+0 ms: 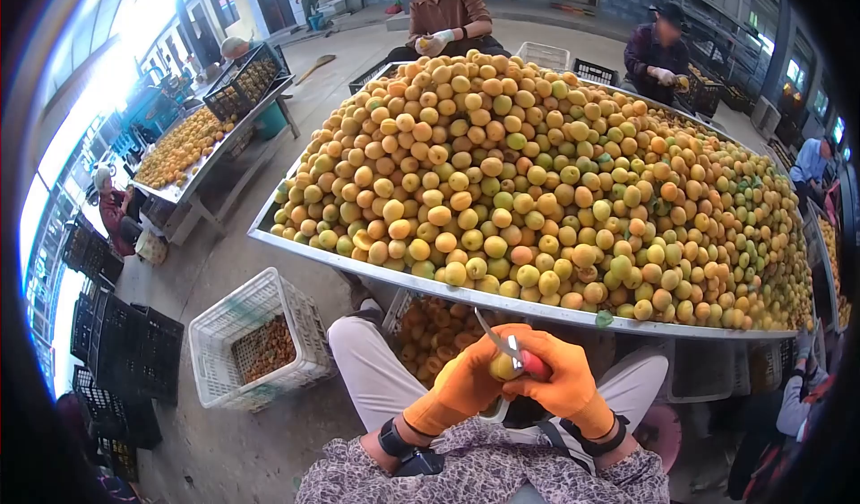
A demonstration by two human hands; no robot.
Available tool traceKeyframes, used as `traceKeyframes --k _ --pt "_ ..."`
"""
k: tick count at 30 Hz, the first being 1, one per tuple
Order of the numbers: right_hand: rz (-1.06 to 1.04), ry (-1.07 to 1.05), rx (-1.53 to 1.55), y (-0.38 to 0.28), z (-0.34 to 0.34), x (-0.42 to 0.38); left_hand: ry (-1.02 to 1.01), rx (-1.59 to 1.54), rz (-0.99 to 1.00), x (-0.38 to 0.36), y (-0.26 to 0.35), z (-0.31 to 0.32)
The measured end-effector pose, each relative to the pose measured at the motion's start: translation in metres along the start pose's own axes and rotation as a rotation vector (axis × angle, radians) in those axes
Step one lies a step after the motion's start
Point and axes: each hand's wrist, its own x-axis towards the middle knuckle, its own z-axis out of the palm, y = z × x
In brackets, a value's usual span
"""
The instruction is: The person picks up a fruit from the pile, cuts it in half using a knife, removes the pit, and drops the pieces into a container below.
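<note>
Apricot [503, 366] gripped in left hand [461, 386], knife [511, 352] in right hand [560, 380], just below table edge [502, 304].

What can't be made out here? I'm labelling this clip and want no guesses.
Head view only:
- Fruit between both hands: mostly hidden by orange gloves.
- Knife: handle largely covered by right hand; left hand hides the cut.
- White crate contents: too small.

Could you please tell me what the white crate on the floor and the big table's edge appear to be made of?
White crate: apparently moulded plastic, matte, with open lattice walls. Table edge: probably sheet metal, since it looks grey and faintly shiny along the rim.
</note>
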Motion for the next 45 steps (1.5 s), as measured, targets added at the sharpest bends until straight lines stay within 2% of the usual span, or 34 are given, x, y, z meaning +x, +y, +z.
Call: traceKeyframes --k 1,3,4,5,7,8,9,11,13,15,16,17,18,19,20,21,23,24,25,27,29,30,31,32,34,36,37,39,40,41,43,45 --pt "0.000 -0.010 0.002 0.000 0.002 0.000 0.008 -0.004 0.005 -0.001 0.002 -0.001" --pt "-0.051 0.023 -0.143 0.000 0.005 -0.002 0.165 0.462 -0.253 -0.003 0.007 -0.006" --pt "-0.051 0.013 -0.143 0.002 0.007 -0.003 -0.074 0.573 -0.006 -0.002 -0.013 -0.036" --pt "-0.098 0.051 -0.205 0.005 0.009 -0.003 -0.067 0.567 -0.005 0.002 -0.023 -0.047" --pt "-0.140 0.090 -0.267 0.011 0.015 -0.005 -0.087 1.095 0.586 0.010 -0.036 -0.054" --pt "-0.157 0.129 -0.216 0.014 0.019 -0.004 0.056 1.132 0.679 0.009 -0.027 -0.033" --pt "-0.175 0.170 -0.166 0.019 0.021 -0.002 0.052 1.130 0.680 0.011 -0.022 -0.023" --pt "-0.186 0.188 -0.135 0.032 0.027 -0.003 0.162 0.650 0.429 0.011 -0.015 -0.010" --pt "-0.137 0.248 -0.070 0.038 0.036 -0.006 0.215 0.649 0.373 0.007 -0.007 0.002" --pt "-0.140 0.280 -0.032 0.043 0.042 -0.006 0.289 0.667 0.427 0.004 -0.002 0.008" --pt "0.028 0.301 0.122 0.048 0.047 -0.007 0.269 0.926 0.557 0.006 -0.006 0.001" --pt "0.196 0.321 0.277 0.051 0.050 -0.007 0.265 0.929 0.553 0.004 -0.009 -0.002" --pt "0.089 0.324 0.304 0.053 0.051 -0.003 0.283 0.829 0.457 0.002 -0.010 -0.005" --pt "0.087 0.329 0.304 0.047 0.048 0.000 0.298 0.728 0.364 0.002 -0.008 -0.005" --pt "0.207 0.316 0.672 0.038 0.042 0.001 0.305 0.594 0.414 0.004 -0.006 -0.001" --pt "0.327 0.293 1.039 0.034 0.038 0.000 0.300 0.590 0.410 0.003 -0.005 -0.001" --pt "0.286 0.274 1.087 0.037 0.035 -0.002 0.281 0.220 0.253 -0.001 0.003 -0.008" --pt "0.300 0.270 1.149 0.034 0.035 -0.003 0.280 0.216 0.254 -0.002 0.005 -0.016" --pt "0.316 0.266 1.212 0.032 0.036 -0.003 0.197 0.073 0.206 -0.002 0.005 -0.029" --pt "0.311 0.260 1.198 0.036 0.036 -0.005 0.039 -0.210 0.110 -0.006 0.006 -0.049" --pt "0.240 0.285 0.974 0.032 0.038 -0.002 0.086 -0.206 0.097 -0.012 0.013 -0.049" --pt "0.286 0.303 0.849 0.026 0.039 0.003 0.115 -0.263 0.089 -0.013 0.013 -0.051" --pt "0.409 0.203 0.639 0.021 0.031 0.003 0.146 -0.321 0.082 -0.015 0.014 -0.053" --pt "0.436 0.223 0.587 0.022 0.035 0.004 0.135 -0.350 0.079 -0.017 0.014 -0.055" --pt "0.463 0.241 0.539 0.021 0.043 0.006 0.136 -0.339 0.065 -0.021 0.015 -0.056" --pt "0.287 0.237 0.397 0.019 0.051 0.007 0.176 -0.276 0.035 -0.021 0.017 -0.050" --pt "0.290 0.239 0.399 0.021 0.054 0.008 0.178 -0.275 0.031 -0.021 0.014 -0.049" --pt "-0.009 0.159 -0.052 0.026 0.060 0.011 0.272 -0.247 0.001 -0.020 0.010 -0.043" --pt "-0.025 0.177 -0.056 0.026 0.064 0.012 0.398 -0.229 -0.074 -0.018 0.009 -0.038" --pt "-0.020 0.180 -0.056 0.025 0.066 0.012 0.397 -0.230 -0.080 -0.020 0.011 -0.032" --pt "0.017 0.166 -0.110 0.024 0.066 0.013 0.390 0.034 0.084 -0.022 0.013 -0.024" --pt "0.052 0.117 -0.135 0.017 0.063 0.014 0.400 0.108 0.136 -0.023 0.007 -0.023"
